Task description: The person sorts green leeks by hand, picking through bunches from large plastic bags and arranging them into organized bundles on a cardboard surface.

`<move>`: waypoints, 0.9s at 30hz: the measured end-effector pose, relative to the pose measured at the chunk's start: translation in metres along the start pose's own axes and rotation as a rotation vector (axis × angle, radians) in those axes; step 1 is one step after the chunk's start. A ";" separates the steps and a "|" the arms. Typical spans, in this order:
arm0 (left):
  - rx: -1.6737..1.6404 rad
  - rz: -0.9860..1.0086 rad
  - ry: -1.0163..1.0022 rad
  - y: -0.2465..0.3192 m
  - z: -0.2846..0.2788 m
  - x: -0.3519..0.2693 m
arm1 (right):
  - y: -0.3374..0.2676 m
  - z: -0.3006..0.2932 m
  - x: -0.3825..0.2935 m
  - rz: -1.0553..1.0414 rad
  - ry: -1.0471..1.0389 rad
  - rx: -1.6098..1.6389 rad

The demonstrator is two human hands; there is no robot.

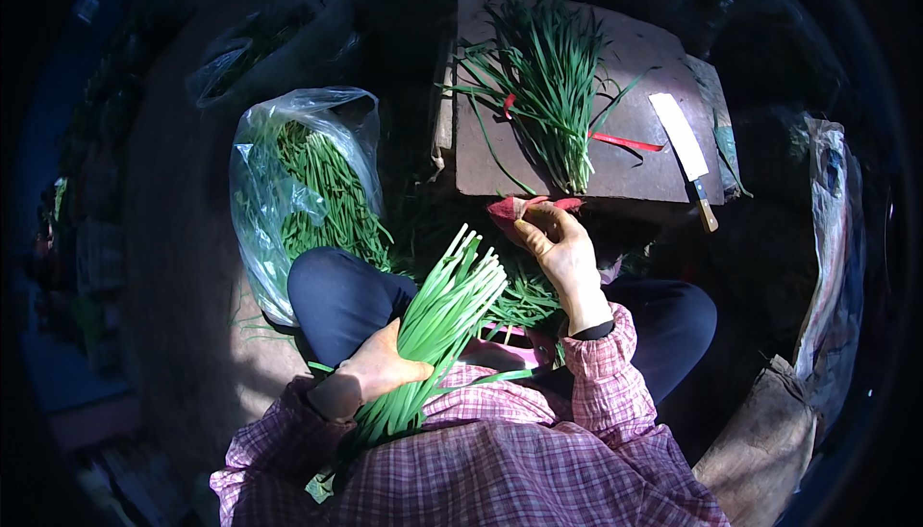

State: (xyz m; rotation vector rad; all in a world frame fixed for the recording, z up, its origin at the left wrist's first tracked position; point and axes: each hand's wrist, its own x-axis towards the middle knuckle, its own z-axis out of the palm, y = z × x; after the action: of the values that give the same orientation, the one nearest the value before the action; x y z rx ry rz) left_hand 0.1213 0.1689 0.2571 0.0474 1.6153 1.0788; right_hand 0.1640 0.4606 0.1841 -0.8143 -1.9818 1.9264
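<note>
My left hand, in a thin pale glove, grips a bunch of garlic chives over my lap. Its white cut ends point up and away from me, and the green leaves trail down towards my shirt. My right hand, gloved too, is just short of the board's near edge. Between its thumb and fingers is a small red and beige piece of what looks like cloth. Another bunch of chives lies on a flat board, with a red strip beside its stems.
A broad-bladed knife lies on the board's right, its wooden handle over the near edge. Left of my knee stands a clear plastic bag full of chives. Loose chives lie between my legs. A brown sack is at lower right.
</note>
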 end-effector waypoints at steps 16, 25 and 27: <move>0.219 0.081 -0.035 0.000 -0.028 -0.022 | 0.029 -0.019 0.016 0.160 0.228 0.327; 0.560 -0.049 0.149 0.008 -0.017 -0.027 | -0.031 0.039 -0.026 -0.673 -0.214 -0.684; 0.606 -0.080 0.148 0.009 -0.015 -0.026 | -0.024 0.057 -0.030 -0.796 -0.213 -0.746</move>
State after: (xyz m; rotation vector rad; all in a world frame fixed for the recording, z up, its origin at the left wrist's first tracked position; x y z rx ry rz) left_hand 0.1145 0.1510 0.2819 0.3072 2.0115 0.5097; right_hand 0.1517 0.3978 0.2087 0.1135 -2.6189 0.8447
